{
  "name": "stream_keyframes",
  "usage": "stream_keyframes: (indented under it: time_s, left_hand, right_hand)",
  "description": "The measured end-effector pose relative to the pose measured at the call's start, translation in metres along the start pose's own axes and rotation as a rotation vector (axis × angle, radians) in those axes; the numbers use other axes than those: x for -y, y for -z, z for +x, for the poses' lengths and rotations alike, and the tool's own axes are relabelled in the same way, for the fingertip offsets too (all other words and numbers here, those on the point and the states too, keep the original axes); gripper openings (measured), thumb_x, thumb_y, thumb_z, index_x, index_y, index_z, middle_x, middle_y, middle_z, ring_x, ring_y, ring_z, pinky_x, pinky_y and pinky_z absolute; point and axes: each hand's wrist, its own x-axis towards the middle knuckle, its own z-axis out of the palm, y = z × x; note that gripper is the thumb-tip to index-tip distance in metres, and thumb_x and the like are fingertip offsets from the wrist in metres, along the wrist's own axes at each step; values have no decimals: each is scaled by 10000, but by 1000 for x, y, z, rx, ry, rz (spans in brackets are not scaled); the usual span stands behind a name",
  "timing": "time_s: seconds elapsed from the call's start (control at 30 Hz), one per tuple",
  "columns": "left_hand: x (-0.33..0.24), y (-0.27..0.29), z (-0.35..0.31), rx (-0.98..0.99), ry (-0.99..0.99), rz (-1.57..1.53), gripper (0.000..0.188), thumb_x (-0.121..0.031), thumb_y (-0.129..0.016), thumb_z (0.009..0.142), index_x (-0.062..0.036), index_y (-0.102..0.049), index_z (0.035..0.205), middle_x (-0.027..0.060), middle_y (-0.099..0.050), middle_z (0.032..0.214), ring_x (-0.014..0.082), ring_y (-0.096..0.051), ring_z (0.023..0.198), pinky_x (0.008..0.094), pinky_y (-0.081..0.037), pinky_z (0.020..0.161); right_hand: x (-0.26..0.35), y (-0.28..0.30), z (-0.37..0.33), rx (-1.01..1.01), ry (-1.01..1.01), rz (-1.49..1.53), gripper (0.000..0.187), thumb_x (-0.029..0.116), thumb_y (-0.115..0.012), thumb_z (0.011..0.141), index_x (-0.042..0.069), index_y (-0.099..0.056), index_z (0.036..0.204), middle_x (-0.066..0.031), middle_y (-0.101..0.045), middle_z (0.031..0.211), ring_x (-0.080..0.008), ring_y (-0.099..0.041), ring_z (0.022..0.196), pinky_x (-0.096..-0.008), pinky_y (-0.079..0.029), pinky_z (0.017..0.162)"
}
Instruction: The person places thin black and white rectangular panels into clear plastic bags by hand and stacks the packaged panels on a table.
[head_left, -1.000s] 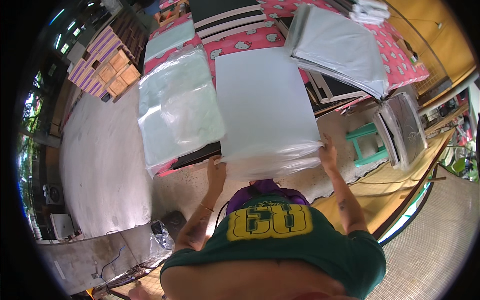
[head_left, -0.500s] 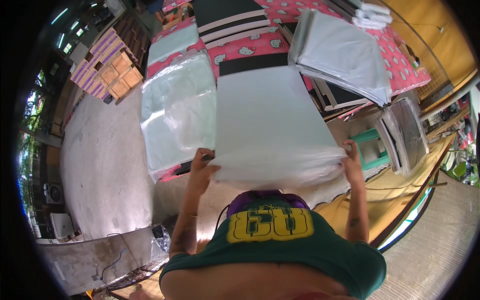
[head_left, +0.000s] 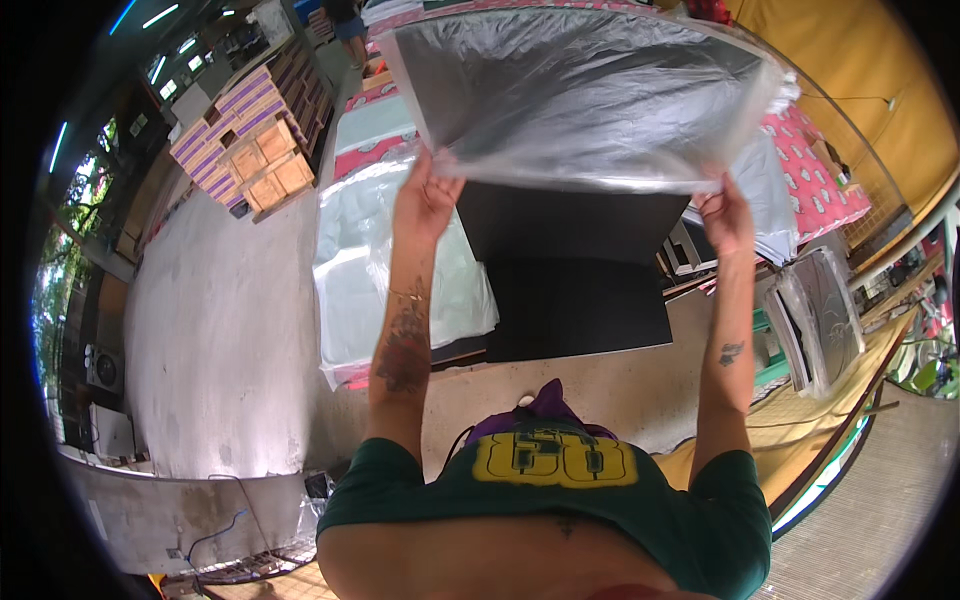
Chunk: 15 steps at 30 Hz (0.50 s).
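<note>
A clear plastic sheet (head_left: 590, 95) is spread out in the air, its near edge raised toward me. My left hand (head_left: 430, 200) is closed on the left part of that edge, fingers pinching the film. On the right side, my right hand (head_left: 726, 212) pinches the same edge. Below and nearer to me lies a flat black panel (head_left: 580, 295), its front part uncovered. Its far part is hidden behind the film. Both arms are stretched forward on either side of the panel.
Pale plastic-wrapped sheets (head_left: 375, 275) lie left of the panel. A stack of white plastic sheets (head_left: 765, 200) sits at the right on pink patterned cloth (head_left: 820, 190). Wrapped panels (head_left: 815, 325) lean by a green stool (head_left: 768, 350). Boxes (head_left: 255, 140) are stacked far left.
Both hands have moved forward and up with the film's near edge. The pale covering seen over the panel is off its front, and the black surface now shows.
</note>
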Motion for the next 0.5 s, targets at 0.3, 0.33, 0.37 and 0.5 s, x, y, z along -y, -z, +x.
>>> stream_keyframes:
  time_s: [0.3, 0.33, 0.37, 0.5]
  left_hand:
    - [90, 136, -28, -318, 103, 652, 158, -178, -598, 894, -32, -586, 951, 57, -568, 903, 143, -529, 826, 308, -450, 744]
    - [82, 144, -29, -286, -122, 913, 172, -185, -599, 895, -19, -581, 936, 45, -553, 872, 132, -513, 804, 298, -436, 715]
    - [84, 154, -17, -214, -332, 1157, 189, -192, -599, 896, -6, -575, 922, 34, -538, 840, 120, -497, 782, 288, -423, 686]
    - [93, 86, 2, 6, -326, 1094, 230, -209, -585, 908, 21, -580, 904, -24, -456, 737, 70, -395, 693, 238, -341, 614]
  right_hand:
    - [-139, 146, -64, -546, -190, -189, 409, 292, -584, 893, 81, -504, 1234, -67, -561, 1200, -214, -521, 1095, -384, -367, 983]
    - [-146, 108, -67, -603, -160, -281, 469, 312, -598, 887, 78, -482, 1278, -70, -538, 1241, -212, -492, 1143, -376, -332, 1009]
    - [-149, 114, -70, -539, 32, -550, 490, 346, -590, 892, 48, -490, 1267, -77, -538, 1228, -195, -467, 1163, -350, -302, 1024]
    - [-114, 81, -76, -381, 335, -803, 439, 272, -575, 915, -7, -498, 1245, -58, -561, 1178, -136, -486, 1082, -287, -351, 957]
